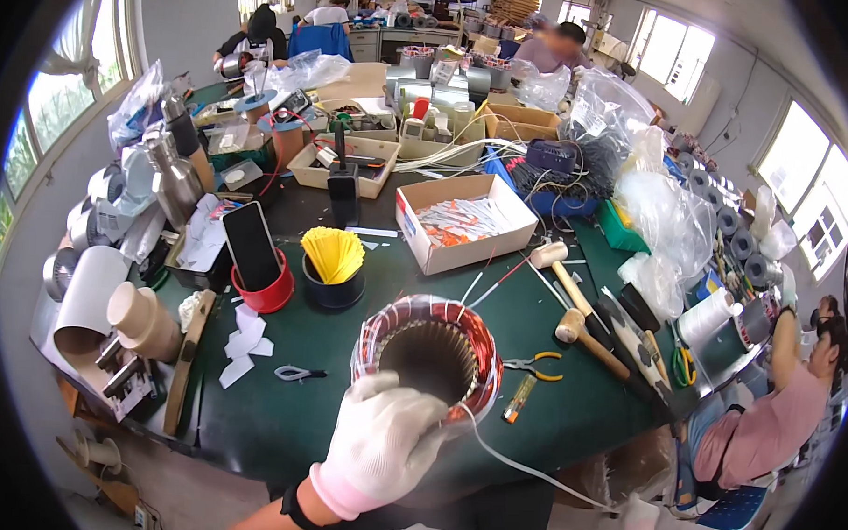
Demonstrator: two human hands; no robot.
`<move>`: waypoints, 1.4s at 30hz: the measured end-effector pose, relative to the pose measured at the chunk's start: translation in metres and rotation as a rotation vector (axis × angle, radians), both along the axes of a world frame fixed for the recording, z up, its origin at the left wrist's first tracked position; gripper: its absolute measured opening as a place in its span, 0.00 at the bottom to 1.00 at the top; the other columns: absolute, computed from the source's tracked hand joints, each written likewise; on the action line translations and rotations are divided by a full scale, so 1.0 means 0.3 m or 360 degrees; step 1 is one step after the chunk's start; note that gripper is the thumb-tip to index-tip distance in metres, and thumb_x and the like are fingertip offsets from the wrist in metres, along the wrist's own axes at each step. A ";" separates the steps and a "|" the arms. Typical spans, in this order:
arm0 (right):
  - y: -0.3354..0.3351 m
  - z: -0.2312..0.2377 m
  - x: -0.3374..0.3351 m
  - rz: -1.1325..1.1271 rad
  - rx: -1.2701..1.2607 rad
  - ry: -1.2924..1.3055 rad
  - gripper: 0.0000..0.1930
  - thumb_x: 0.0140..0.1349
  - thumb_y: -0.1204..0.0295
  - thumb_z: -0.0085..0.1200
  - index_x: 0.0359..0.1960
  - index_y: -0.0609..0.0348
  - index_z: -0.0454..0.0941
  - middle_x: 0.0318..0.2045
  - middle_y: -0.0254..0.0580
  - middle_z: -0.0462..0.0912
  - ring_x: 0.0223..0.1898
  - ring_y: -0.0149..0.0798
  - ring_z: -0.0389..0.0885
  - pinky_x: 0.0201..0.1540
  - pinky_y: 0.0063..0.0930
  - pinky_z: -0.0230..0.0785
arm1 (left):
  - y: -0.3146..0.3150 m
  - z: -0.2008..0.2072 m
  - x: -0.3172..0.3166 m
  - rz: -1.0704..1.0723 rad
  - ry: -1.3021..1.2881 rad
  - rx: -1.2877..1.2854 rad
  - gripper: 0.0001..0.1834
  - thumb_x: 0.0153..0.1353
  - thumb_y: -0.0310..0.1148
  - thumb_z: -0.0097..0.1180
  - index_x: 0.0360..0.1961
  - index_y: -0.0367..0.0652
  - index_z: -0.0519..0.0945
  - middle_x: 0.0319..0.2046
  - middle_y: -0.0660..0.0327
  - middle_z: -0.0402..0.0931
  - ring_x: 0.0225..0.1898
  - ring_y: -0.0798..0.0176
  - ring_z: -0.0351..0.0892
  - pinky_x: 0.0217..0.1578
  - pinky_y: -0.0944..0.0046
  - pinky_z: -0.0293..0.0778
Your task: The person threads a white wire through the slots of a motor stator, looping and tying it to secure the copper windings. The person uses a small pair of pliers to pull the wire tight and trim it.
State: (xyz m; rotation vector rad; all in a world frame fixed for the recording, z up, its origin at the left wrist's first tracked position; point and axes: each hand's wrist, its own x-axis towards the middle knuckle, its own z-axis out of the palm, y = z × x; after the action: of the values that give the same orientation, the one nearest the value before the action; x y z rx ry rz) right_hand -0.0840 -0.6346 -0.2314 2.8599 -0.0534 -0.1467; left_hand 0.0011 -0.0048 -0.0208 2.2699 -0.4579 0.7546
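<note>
Left hand [380,446], white glove, clamped on stator [428,357] rim — right hand out of view.

An open cardboard box [463,220] with white inner walls stands mid-table, holding small white-and-orange packets [458,221]. Behind it to the left sit two shallow tan cardboard trays [345,164], and further back right an open brown carton [518,122]. A phone [250,245] with a dark, blank screen stands upright in a red cup [266,292], and clear plastic bags [664,217] are piled along the right edge.
</note>
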 end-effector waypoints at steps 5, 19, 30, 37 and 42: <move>0.817 0.507 0.322 0.0563 0.1004 -0.0294 0.09 0.69 0.73 0.56 0.45 0.62 0.86 0.30 0.55 0.88 0.31 0.55 0.90 0.36 0.44 0.81 | -0.002 -0.027 0.023 -0.0061 0.0021 0.0147 0.13 0.48 0.30 0.72 0.37 0.45 0.87 0.31 0.65 0.86 0.31 0.59 0.84 0.43 0.56 0.74; 1.203 0.742 0.561 0.0432 0.1676 0.0763 0.17 0.77 0.57 0.56 0.46 0.58 0.87 0.37 0.50 0.88 0.36 0.56 0.88 0.40 0.42 0.79 | -0.001 -0.142 0.072 -0.0099 -0.0607 0.0028 0.08 0.61 0.31 0.67 0.41 0.51 0.83 0.39 0.67 0.83 0.35 0.67 0.79 0.45 0.61 0.78; 1.183 0.768 0.519 0.0690 0.2125 0.1632 0.22 0.81 0.55 0.49 0.47 0.64 0.86 0.29 0.48 0.85 0.30 0.51 0.84 0.34 0.41 0.75 | 0.001 -0.082 0.045 -0.0088 -0.0449 0.0030 0.09 0.64 0.33 0.63 0.45 0.49 0.85 0.42 0.64 0.86 0.35 0.65 0.80 0.44 0.64 0.78; 1.123 0.771 0.416 0.0990 0.2575 0.1349 0.07 0.70 0.74 0.63 0.41 0.67 0.89 0.37 0.52 0.90 0.37 0.50 0.89 0.46 0.43 0.82 | 0.022 0.047 0.065 -0.0145 0.0205 0.0024 0.17 0.48 0.29 0.71 0.42 0.44 0.87 0.29 0.66 0.84 0.29 0.59 0.82 0.37 0.56 0.74; 1.251 0.762 0.449 0.1627 0.2682 0.0209 0.13 0.73 0.64 0.61 0.49 0.58 0.89 0.47 0.51 0.85 0.47 0.53 0.87 0.53 0.43 0.79 | 0.040 0.108 0.044 -0.0312 0.0294 0.0515 0.27 0.52 0.25 0.63 0.58 0.44 0.86 0.33 0.64 0.84 0.33 0.54 0.81 0.36 0.52 0.71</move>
State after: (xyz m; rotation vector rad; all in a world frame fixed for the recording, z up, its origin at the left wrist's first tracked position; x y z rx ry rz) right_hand 0.0507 -0.2592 -0.0029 3.6156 2.5712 -0.2020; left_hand 0.0144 0.0072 0.0116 2.5159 -0.7449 0.3886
